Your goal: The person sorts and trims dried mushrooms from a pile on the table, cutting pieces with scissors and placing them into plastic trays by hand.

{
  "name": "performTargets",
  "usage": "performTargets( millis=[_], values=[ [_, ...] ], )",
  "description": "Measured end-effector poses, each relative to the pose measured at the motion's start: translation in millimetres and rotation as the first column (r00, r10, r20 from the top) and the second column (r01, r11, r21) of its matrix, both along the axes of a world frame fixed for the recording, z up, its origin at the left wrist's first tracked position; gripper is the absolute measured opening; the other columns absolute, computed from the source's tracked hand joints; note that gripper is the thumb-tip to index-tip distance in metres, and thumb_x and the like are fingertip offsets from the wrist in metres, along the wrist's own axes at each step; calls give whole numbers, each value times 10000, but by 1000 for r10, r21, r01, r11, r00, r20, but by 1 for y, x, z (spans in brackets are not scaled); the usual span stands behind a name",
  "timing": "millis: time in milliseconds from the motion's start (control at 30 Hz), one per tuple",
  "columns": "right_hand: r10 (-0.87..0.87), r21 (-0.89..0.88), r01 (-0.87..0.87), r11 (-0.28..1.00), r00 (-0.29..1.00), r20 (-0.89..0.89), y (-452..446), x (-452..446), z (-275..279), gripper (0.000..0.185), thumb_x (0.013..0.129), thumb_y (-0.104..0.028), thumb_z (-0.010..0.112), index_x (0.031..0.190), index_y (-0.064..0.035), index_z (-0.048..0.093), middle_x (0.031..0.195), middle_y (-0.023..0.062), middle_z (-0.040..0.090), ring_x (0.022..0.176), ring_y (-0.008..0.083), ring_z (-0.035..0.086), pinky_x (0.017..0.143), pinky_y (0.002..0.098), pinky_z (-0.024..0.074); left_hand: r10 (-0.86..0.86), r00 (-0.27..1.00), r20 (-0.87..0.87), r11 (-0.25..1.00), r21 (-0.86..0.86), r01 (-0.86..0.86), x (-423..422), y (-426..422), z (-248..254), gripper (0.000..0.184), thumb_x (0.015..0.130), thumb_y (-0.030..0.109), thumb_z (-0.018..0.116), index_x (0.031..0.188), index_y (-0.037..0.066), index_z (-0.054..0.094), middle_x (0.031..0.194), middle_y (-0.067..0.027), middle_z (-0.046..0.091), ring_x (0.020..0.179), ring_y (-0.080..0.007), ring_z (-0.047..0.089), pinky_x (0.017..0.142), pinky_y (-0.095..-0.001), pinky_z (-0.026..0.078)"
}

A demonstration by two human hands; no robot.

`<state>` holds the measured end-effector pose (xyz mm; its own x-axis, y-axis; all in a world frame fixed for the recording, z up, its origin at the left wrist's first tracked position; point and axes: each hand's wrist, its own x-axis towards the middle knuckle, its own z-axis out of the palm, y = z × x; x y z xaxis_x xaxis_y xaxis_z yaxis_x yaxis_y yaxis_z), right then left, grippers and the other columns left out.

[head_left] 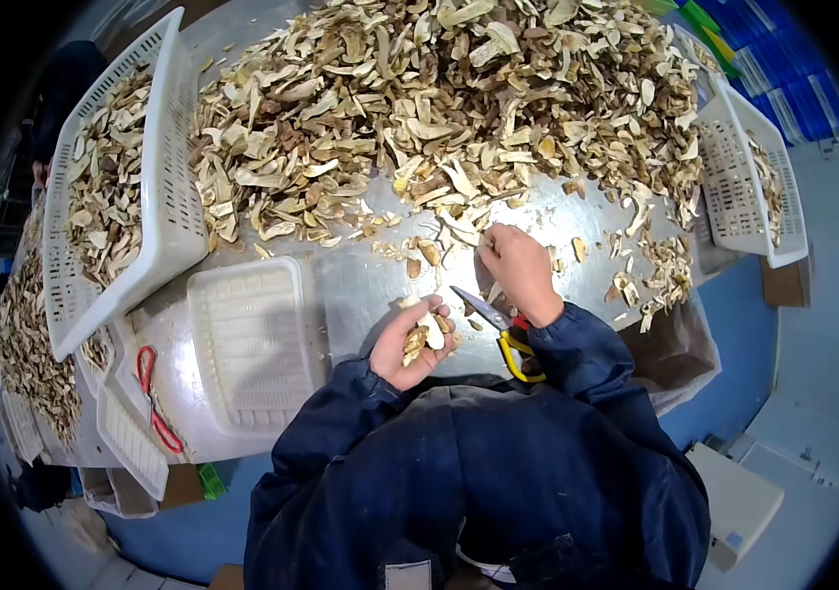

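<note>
My left hand [410,344] is curled around several dried mushroom slices [424,335], near the front edge of the metal table. Farther right, my right hand [520,267] reaches down to the tabletop at the near edge of the mushroom pile, its fingers bent together; whatever lies under the fingertips is hidden. Scissors with yellow and red handles [512,356] lie on the table between my hands, blades pointing away to the left. A large heap of dried mushroom slices [419,88] covers the far part of the table.
At left, a tilted white basket [159,197] holds more slices, with a shallow white tray [252,334] and red-handled scissors [152,398] nearby. Another white basket [749,177] stands at right. A lined box [680,354] is below the table's right edge. Blue crates [783,74] are stacked behind.
</note>
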<state>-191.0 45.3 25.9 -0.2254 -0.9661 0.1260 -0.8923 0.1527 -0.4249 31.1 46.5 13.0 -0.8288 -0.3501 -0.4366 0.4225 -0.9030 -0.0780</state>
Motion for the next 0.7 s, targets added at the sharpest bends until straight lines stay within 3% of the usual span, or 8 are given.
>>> performTargets(
  millis=[100,133,233,367,433,500,600,700],
  values=[
    [-87,167,24,986,923,376,7,1,17,177,773,-192,659,859,-39,637,682,119,630,565,262,599,543,343,466,27,996,90,998,-66,-21,3,-1,3,299,958,196,463,1240,98,476,1058,-49,564,965,-183,574,863,-339,502],
    [-151,223,30,974,822,549,12,3,20,193,768,-208,665,816,-23,637,616,93,613,513,175,562,519,291,436,34,991,126,995,-95,-22,3,-3,6,352,958,195,460,1298,106,452,1088,-50,565,981,-181,572,877,-339,497],
    [-132,242,-62,968,695,707,26,12,25,198,778,-206,660,814,-14,631,587,58,582,500,122,516,496,271,405,16,983,180,995,-101,2,-3,-5,16,430,959,196,452,1377,121,384,1191,-56,544,1057,-182,551,933,-352,469],
    [-59,302,-152,941,806,589,38,36,54,212,782,-249,653,789,-39,625,595,83,608,509,195,579,492,309,421,4,991,132,987,-161,17,-6,-1,9,370,968,210,431,1320,96,421,1270,-81,506,1142,-219,513,980,-394,437],
    [40,227,-164,960,883,467,46,48,51,250,785,-290,650,772,-44,609,629,126,620,567,294,610,521,367,453,-32,981,191,972,-222,75,-6,-1,10,343,968,208,435,1276,58,445,1208,-96,544,1084,-220,551,951,-389,459],
    [135,184,-225,957,905,404,50,54,54,243,788,-279,652,757,-43,606,637,136,623,584,313,612,532,378,460,-57,969,242,945,-301,131,-4,0,14,339,965,194,446,1264,36,453,1157,-98,570,1033,-214,580,910,-382,484],
    [245,140,-327,935,877,414,53,51,55,233,791,-264,654,752,-38,615,629,124,618,549,278,605,514,352,449,-71,941,332,896,-394,207,-1,2,6,273,937,149,502,1172,11,505,1021,-84,610,877,-173,615,749,-308,515],
    [0,269,-207,941,793,609,50,39,67,216,793,-246,661,764,-34,632,615,91,613,514,192,584,493,304,425,-51,899,434,866,-429,256,-5,4,22,252,907,141,552,1117,1,544,972,-64,617,808,-144,615,661,-266,505]
  ],
)
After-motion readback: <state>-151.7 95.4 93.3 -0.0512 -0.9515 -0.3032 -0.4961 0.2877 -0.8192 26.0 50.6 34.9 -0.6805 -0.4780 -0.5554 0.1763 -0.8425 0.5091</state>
